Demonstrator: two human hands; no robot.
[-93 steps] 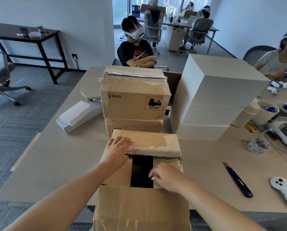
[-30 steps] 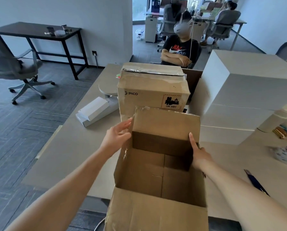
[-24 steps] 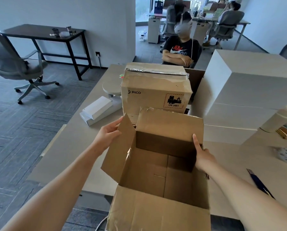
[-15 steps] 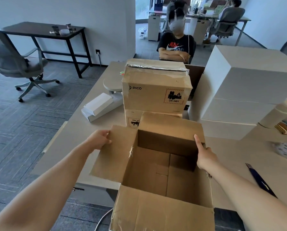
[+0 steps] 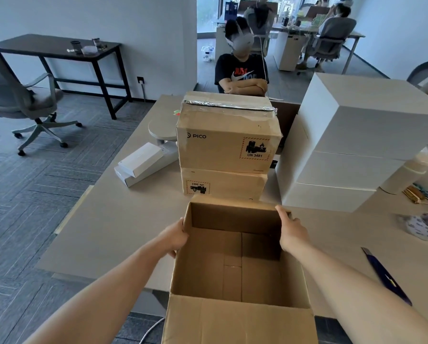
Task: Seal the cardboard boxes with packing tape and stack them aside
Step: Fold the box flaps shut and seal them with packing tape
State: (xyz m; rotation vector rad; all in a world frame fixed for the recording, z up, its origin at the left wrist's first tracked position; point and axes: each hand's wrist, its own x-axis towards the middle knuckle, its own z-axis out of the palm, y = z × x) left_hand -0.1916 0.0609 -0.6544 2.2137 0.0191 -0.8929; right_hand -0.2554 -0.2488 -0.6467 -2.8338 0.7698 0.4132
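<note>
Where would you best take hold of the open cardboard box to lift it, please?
By the upper side walls, one hand from each side: the open cardboard box is wide and open-topped, so the rims give purchase. The left hand and right hand hold it there.

One head-worn wide-angle view looks forward and down from the near edge of the table (image 5: 113,232). The open box (image 5: 208,264) sits closest, at bottom centre; the office recedes behind.

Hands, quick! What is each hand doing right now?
Left hand: grips the open brown cardboard box by its left wall.
Right hand: grips its right wall.
</note>
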